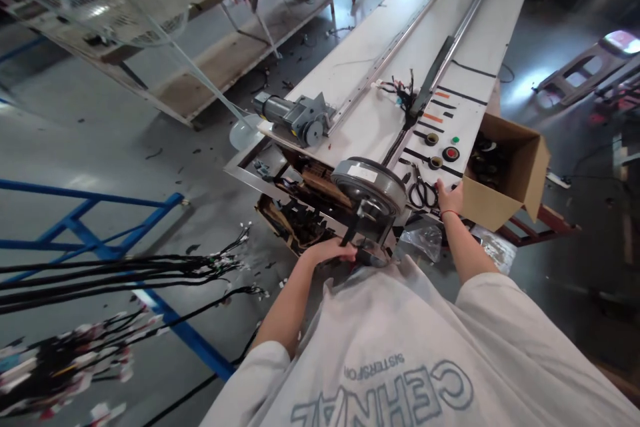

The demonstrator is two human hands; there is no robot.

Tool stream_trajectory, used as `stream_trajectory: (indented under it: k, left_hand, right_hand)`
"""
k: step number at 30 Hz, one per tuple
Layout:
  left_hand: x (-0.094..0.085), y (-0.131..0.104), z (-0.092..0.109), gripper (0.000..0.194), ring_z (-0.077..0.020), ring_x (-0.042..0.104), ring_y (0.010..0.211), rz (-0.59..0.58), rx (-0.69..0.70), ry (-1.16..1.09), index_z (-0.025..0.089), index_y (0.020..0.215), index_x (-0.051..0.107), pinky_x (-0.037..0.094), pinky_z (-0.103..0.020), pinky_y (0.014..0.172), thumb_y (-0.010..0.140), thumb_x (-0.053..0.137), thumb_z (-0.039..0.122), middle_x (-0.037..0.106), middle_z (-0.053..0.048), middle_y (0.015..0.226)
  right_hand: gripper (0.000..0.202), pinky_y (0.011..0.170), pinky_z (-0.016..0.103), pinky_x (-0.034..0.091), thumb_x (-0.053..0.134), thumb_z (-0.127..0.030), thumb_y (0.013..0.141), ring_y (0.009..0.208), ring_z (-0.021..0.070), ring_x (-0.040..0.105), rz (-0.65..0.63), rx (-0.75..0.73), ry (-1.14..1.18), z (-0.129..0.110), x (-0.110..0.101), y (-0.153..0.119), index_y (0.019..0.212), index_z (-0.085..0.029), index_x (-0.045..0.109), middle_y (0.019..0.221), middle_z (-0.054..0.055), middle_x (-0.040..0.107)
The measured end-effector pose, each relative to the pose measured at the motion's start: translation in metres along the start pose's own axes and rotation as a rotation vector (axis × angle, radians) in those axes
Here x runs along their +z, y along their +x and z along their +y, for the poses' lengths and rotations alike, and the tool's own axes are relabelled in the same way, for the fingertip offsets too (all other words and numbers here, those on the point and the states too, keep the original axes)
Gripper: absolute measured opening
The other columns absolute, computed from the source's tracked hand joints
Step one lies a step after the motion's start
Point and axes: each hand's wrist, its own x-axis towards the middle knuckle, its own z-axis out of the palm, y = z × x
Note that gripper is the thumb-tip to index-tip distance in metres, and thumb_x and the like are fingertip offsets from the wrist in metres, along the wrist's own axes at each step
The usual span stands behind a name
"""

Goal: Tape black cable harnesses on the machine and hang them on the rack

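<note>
My left hand (336,251) is low at the front end of the long white bench (370,107). Its fingers are curled in beside a dark metal bracket, and what they grip is hidden. Right above it sits a big grey reel (371,185) with a white label. My right hand (451,199) rests at the bench's near right corner, thumb and finger apart, nothing visible in it. Black-handled scissors (423,195) lie just left of that hand. Beyond them are a red button (451,154), a green button (455,140) and two tape rolls (435,162).
An open cardboard box (505,200) stands against the bench's right side. A grey motor (287,113) is mounted at the left edge. Black cable bundles (150,273) hang over a blue frame (85,227) at left. A plastic stool (587,73) stands at right.
</note>
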Motion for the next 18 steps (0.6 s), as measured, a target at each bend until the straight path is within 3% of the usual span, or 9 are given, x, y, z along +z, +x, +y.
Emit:
stream_trajectory:
  k: [1,2,3,6,8,13,18]
  left_hand:
    - [-0.001,-0.002,-0.009,0.037,-0.0178,0.057,0.063,-0.079,-0.058,0.054,0.018,0.065,0.067,0.045,-0.028,0.063,0.063,0.074,0.054,0.067,-0.003,0.065]
    - [0.000,-0.005,-0.020,0.035,-0.0183,0.058,0.063,-0.085,-0.106,0.118,0.019,0.063,0.067,0.045,-0.028,0.063,0.058,0.077,0.052,0.066,-0.001,0.064]
    - [0.003,-0.009,-0.031,0.034,-0.0188,0.057,0.063,-0.019,-0.134,0.180,0.020,0.061,0.065,0.046,-0.029,0.063,0.054,0.079,0.050,0.065,0.000,0.062]
    - [0.023,-0.029,-0.061,0.036,-0.0212,0.058,0.066,0.374,-0.097,0.262,0.021,0.060,0.058,0.048,-0.032,0.067,0.062,0.070,0.055,0.062,-0.002,0.060]
    - [0.039,-0.048,-0.075,0.041,-0.0228,0.060,0.069,0.571,-0.048,0.233,0.020,0.068,0.059,0.049,-0.034,0.070,0.071,0.058,0.061,0.064,-0.004,0.065]
    - [0.070,-0.093,-0.076,0.050,-0.0235,0.062,0.069,0.815,-0.062,0.130,0.018,0.085,0.061,0.051,-0.033,0.066,0.078,0.046,0.065,0.067,-0.006,0.073]
    - [0.080,-0.103,-0.068,0.051,-0.0280,0.064,0.073,0.809,-0.078,0.107,0.022,0.084,0.060,0.052,-0.035,0.069,0.074,0.046,0.070,0.068,-0.007,0.075]
  right_hand:
    - [0.089,0.104,0.049,0.038,0.060,-0.060,0.082,0.126,0.0385,0.049,0.002,0.005,0.004,-0.001,0.000,-0.001,0.148,-0.005,0.036,0.139,0.027,0.048]
    - [0.087,0.104,0.049,0.038,0.058,-0.061,0.083,0.126,0.0380,0.049,0.004,0.007,0.010,-0.001,-0.001,-0.002,0.147,-0.005,0.036,0.139,0.027,0.048]
    - [0.086,0.104,0.048,0.038,0.056,-0.061,0.084,0.126,0.0375,0.049,0.003,0.007,0.016,-0.001,-0.001,-0.002,0.147,-0.006,0.037,0.140,0.026,0.048]
    - [0.087,0.105,0.047,0.037,0.057,-0.062,0.084,0.127,0.0371,0.048,-0.001,0.009,0.012,-0.002,-0.002,-0.004,0.147,-0.005,0.036,0.141,0.027,0.046]
    - [0.090,0.104,0.046,0.037,0.061,-0.061,0.083,0.126,0.0373,0.048,-0.010,0.022,-0.016,-0.002,-0.002,-0.005,0.148,-0.005,0.034,0.141,0.027,0.046]
    - [0.088,0.102,0.044,0.039,0.061,-0.061,0.083,0.124,0.0352,0.051,-0.036,0.034,-0.049,-0.002,-0.004,-0.006,0.148,-0.009,0.034,0.137,0.023,0.050]
    - [0.084,0.102,0.043,0.038,0.048,-0.064,0.089,0.124,0.0357,0.050,-0.040,0.028,-0.050,-0.002,-0.005,-0.006,0.148,-0.007,0.033,0.138,0.026,0.047]
